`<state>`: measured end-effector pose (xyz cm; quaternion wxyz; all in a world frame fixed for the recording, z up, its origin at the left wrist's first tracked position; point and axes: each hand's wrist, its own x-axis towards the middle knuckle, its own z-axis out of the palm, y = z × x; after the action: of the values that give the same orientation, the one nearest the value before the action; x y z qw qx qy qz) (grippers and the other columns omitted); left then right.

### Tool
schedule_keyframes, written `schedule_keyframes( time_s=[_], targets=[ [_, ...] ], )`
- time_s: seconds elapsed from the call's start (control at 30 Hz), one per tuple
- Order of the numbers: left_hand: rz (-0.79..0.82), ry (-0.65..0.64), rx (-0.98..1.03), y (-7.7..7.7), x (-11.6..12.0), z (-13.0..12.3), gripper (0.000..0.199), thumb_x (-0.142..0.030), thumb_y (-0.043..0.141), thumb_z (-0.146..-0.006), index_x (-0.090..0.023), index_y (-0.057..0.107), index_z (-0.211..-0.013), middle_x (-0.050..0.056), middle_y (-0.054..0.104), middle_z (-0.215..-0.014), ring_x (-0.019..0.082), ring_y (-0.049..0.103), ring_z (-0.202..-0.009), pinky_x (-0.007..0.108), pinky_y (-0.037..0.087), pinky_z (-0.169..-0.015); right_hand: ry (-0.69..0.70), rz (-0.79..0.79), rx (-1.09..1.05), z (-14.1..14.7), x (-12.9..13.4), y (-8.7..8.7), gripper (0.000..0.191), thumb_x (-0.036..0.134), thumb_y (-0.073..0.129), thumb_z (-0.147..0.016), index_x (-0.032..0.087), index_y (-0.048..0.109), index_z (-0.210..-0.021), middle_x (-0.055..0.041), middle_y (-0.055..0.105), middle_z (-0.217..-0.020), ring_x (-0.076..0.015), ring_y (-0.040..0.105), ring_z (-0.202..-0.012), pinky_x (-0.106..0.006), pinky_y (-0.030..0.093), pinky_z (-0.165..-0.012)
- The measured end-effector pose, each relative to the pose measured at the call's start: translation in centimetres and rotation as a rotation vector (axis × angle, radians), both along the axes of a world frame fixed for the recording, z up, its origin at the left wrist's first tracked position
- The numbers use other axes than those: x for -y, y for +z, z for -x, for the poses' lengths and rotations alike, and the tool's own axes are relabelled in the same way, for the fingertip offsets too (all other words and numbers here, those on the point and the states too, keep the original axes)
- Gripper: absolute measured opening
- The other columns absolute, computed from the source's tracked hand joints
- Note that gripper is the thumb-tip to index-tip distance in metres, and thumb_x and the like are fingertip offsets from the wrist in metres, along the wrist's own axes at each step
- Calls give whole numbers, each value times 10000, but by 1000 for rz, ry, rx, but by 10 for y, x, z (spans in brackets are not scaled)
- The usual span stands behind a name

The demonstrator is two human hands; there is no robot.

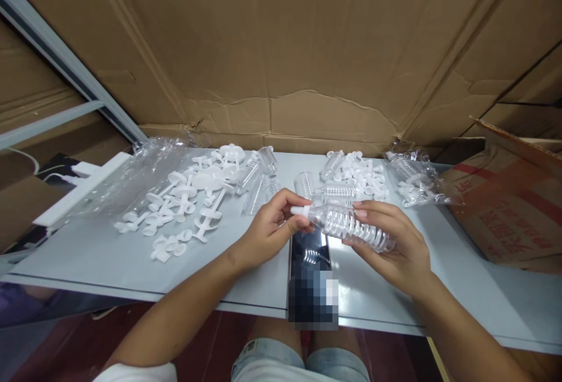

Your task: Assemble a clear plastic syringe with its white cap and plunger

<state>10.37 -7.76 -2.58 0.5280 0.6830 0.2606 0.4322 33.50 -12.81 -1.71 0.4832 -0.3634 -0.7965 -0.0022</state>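
**Clear ribbed bottle held between both hands, white cap at its neck**

Clear plastic, ribbed along its body, the bottle [351, 227] lies nearly level above the middle of the table [109, 253], close to its near edge. The right hand [390, 247] cradles the body from below, fingers curled around the ribs. The left hand [272, 227] pinches the white cap [300, 211] at the neck between thumb and fingertips; whether the cap is fully seated cannot be told. Judging by this, one bottle is being capped and most of the work remains. Toward the far left of the table lies a spread of loose white stemmed parts [184, 206]. Several uncapped clear bottles [259, 174] rest near the far edge at centre. A second heap of small white caps [360, 174], with a few bottles among them, sits at the far right, beside a clear bag [413, 180] of more pieces. A phone [309, 259] lies flat under the hands at the near edge. Cardboard [281, 48] walls the far side.
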Motion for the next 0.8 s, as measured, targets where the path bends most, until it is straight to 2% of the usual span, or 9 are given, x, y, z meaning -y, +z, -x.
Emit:
schedule_keyframes(
  time_s=[0.13,0.27,0.37,0.5,0.63,0.8],
  targets=[
    [-4,-6,12,-3,0,0,145,-261,589,-861,-193,537,-978,25,661,-834,121,656,-755,254,528,-725,7,7,8,-2,0,0,482,105,689,-754,279,534,-1175,-80,634,-1071,-238,629,-990,-403,546,-837],
    [-150,31,7,-1,-1,0,138,-183,635,-820,-196,535,-915,56,644,-1020,159,627,-963,294,506,-844,14,77,-38,-3,-2,0,491,144,728,-732,276,538,-1165,-75,647,-1046,-243,621,-998,-405,541,-844],
    [-258,24,-47,0,-2,2,135,-154,595,-845,-205,539,-958,62,649,-1075,167,605,-1046,310,485,-906,27,104,-40,-2,-3,1,482,163,736,-730,269,539,-1157,-77,653,-1043,-241,621,-998,-402,537,-851],
    [-319,75,-184,-3,-4,6,227,-199,592,-855,-213,557,-1078,70,655,-1094,159,630,-979,283,503,-847,13,77,-15,-2,-2,3,457,175,721,-747,277,540,-1154,-75,658,-1034,-243,633,-976,-411,542,-841],
    [-361,104,-248,-7,-6,9,190,-243,599,-852,-197,576,-1035,70,672,-1063,163,641,-944,281,504,-822,14,35,22,-3,-2,2,490,164,730,-737,257,534,-1177,-84,655,-1044,-236,636,-973,-391,547,-836],
    [-338,99,-260,-7,-6,10,150,-269,589,-857,-184,593,-980,71,684,-1022,154,651,-885,256,511,-744,26,-8,62,-4,-2,-1,497,130,713,-742,245,541,-1194,-96,642,-1087,-224,642,-974,-362,552,-833]
  ],
)
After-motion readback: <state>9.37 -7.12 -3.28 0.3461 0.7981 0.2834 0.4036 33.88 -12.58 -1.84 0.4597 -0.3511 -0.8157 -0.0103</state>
